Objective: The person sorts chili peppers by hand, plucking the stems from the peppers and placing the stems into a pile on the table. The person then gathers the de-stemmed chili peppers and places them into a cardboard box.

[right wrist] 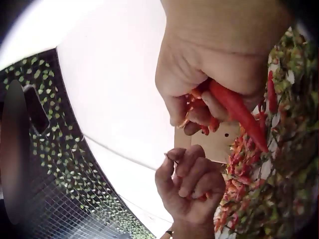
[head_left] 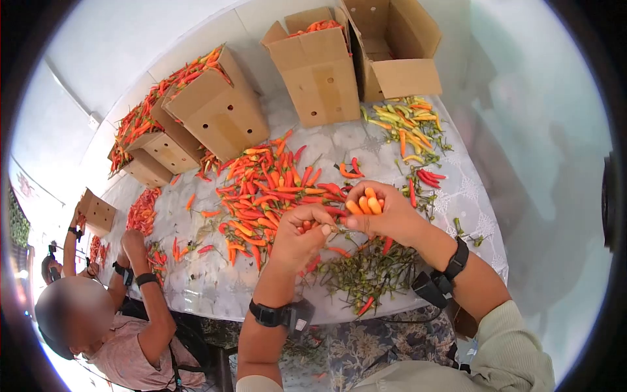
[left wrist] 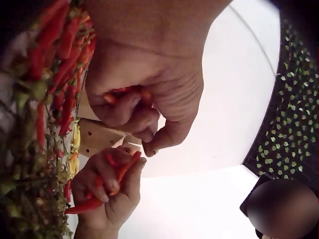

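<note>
Chillies (head_left: 264,196) spread across the middle of a white patterned tablecloth (head_left: 467,176) beside a pale wall (head_left: 535,144), cartons (head_left: 320,81) lining the back edge, the left hand (head_left: 297,238) and right hand (head_left: 388,212) each curled round several more.

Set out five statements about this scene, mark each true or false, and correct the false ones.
1. The right hand holds several chilies. True.
2. The left hand is empty. False: its fingers curl round gathered chilies.
3. A pile of green stems lies on the near side of the table. True.
4. The yellow chilies are heaped inside a box. False: they lie on the table, in front of the rightmost cardboard box in the head view.
5. Only one person is at the table. False: another person is beside it, at the left of the head view.
</note>
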A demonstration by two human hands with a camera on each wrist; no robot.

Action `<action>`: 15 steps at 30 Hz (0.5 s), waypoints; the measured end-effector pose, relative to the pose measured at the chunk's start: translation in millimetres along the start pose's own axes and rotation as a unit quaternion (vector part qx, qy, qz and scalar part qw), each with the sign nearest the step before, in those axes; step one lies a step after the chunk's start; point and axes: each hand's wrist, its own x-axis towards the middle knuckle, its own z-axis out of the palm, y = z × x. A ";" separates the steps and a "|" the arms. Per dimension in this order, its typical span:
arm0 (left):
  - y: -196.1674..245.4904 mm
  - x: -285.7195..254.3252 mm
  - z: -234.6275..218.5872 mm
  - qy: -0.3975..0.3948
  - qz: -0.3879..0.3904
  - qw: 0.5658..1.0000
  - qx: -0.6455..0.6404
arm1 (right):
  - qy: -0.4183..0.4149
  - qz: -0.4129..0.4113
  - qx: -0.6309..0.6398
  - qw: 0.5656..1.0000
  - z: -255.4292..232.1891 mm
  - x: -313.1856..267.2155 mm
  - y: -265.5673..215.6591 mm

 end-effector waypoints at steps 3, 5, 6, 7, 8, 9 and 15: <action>-4.8 1.0 -6.5 -0.042 0.066 0.993 0.086 | 0.020 0.082 0.191 0.978 -2.8 0.9 -6.0; 0.1 -0.2 -5.7 -0.093 0.077 0.980 0.158 | 0.047 0.118 0.265 0.956 -7.1 3.6 -7.2; 1.8 -0.7 -5.4 -0.117 0.080 0.971 0.192 | 0.062 0.138 0.304 0.941 -10.0 3.9 -6.5; 1.7 0.1 -6.3 -0.148 0.087 0.958 0.231 | 0.090 0.162 0.330 0.926 -9.8 4.6 -8.1; 2.6 -1.2 -3.6 -0.174 0.052 0.955 0.236 | 0.086 0.165 0.357 0.916 -11.7 4.8 -6.0; 5.9 -2.6 1.0 -0.200 0.019 0.949 0.242 | 0.082 0.167 0.382 0.905 -14.2 5.4 -4.6; 10.0 -4.2 -2.5 -0.169 -0.025 0.960 0.224 | 0.061 0.169 0.405 0.897 -17.8 6.7 -6.4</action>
